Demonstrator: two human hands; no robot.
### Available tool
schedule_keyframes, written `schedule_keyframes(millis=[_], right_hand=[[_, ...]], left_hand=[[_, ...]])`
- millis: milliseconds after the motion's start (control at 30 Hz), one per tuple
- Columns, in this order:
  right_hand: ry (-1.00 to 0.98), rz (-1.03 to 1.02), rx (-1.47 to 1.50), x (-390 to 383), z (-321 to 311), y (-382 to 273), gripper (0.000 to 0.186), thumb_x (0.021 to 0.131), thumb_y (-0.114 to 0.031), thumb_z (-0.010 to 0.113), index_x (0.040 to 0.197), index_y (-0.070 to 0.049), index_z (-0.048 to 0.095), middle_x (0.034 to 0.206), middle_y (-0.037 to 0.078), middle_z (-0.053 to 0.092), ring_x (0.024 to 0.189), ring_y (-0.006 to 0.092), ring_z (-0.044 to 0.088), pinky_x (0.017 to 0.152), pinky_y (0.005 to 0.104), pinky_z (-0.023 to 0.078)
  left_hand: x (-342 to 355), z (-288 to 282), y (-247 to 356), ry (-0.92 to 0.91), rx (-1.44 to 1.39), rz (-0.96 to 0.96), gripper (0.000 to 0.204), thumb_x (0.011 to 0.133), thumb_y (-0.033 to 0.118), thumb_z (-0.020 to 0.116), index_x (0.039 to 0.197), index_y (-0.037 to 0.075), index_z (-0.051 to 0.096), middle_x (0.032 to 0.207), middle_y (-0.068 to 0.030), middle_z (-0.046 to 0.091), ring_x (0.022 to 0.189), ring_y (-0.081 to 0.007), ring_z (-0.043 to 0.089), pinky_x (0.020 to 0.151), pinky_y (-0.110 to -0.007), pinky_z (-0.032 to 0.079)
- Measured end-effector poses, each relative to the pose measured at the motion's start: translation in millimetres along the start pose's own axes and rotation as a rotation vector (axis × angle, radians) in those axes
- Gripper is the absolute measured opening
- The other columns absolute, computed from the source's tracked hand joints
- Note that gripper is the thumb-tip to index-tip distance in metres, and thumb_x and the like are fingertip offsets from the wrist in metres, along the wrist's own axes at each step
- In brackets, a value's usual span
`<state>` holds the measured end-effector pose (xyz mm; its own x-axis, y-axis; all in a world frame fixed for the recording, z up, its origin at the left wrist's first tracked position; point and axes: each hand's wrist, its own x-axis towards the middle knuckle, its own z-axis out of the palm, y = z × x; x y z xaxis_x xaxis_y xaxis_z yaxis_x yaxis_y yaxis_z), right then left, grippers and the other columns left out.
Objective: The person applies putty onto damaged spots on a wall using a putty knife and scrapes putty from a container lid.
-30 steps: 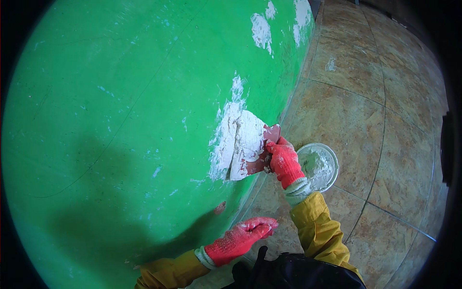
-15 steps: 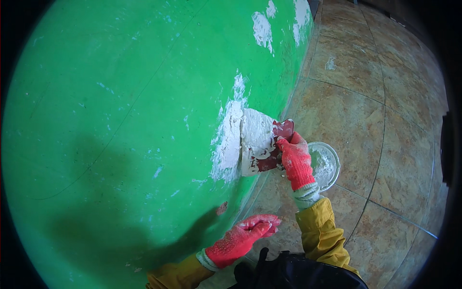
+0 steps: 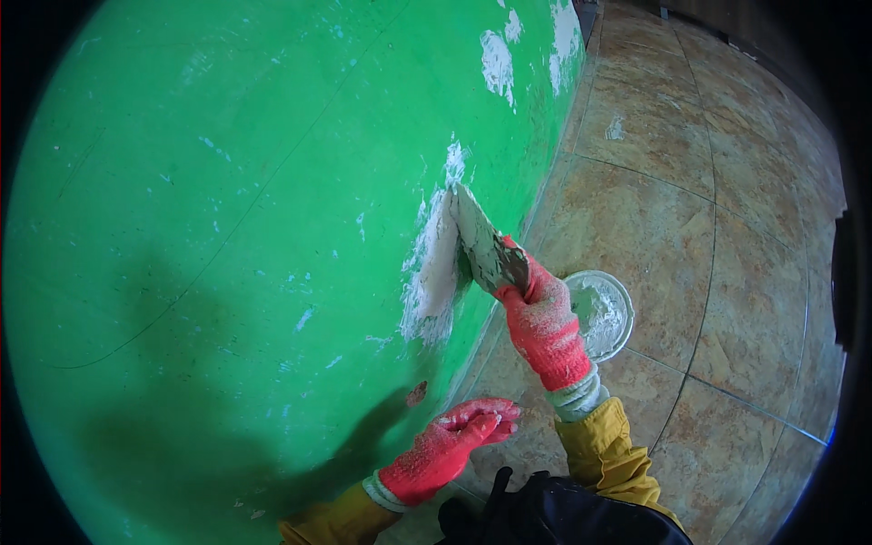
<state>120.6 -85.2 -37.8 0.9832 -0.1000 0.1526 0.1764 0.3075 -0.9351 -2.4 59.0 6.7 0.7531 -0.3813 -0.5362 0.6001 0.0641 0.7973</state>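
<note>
The scraper [image 3: 480,234] has tilted from broadside to nearly edge-on, its far corner apparently meeting the white patch [image 3: 429,282] near the green wall's [image 3: 227,145] lower edge. The right hand [image 3: 547,329] grips its back, probably angling it for control; the left hand [image 3: 445,454] hangs loosely curled, seemingly empty. The bucket [image 3: 630,313] sits within reach; tiled floor [image 3: 672,236] spreads rightward.
</note>
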Motion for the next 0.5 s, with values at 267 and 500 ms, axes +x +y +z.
schedule_keyframes(millis=[267, 500], right_hand=[[-0.092, -0.016, -0.206, 12.3, -14.3, -4.9, 0.048, 0.080, 0.008, 0.046, 0.122, -0.011, 0.054, 0.085, 0.008, 0.063, 0.071, 0.0086, 0.053, 0.069, 0.0224, 0.045], [-0.230, -0.167, -0.371, 10.3, -16.0, -16.8, 0.049, 0.075, 0.013, 0.047, 0.119, -0.008, 0.055, 0.105, 0.018, 0.063, 0.096, 0.0209, 0.062, 0.079, 0.0273, 0.047]], left_hand=[[0.7, -4.2, 2.8, -0.037, 0.027, 0.040, 0.034, 0.096, 0.018, 0.041, 0.123, -0.002, 0.044, 0.122, -0.0133, 0.052, 0.110, -0.0235, 0.052, 0.098, -0.037, 0.040], [7.0, -4.0, 6.1, -0.042, 0.045, 0.035, 0.032, 0.096, 0.019, 0.041, 0.120, -0.002, 0.046, 0.121, -0.0128, 0.052, 0.109, -0.0233, 0.052, 0.098, -0.037, 0.041]])
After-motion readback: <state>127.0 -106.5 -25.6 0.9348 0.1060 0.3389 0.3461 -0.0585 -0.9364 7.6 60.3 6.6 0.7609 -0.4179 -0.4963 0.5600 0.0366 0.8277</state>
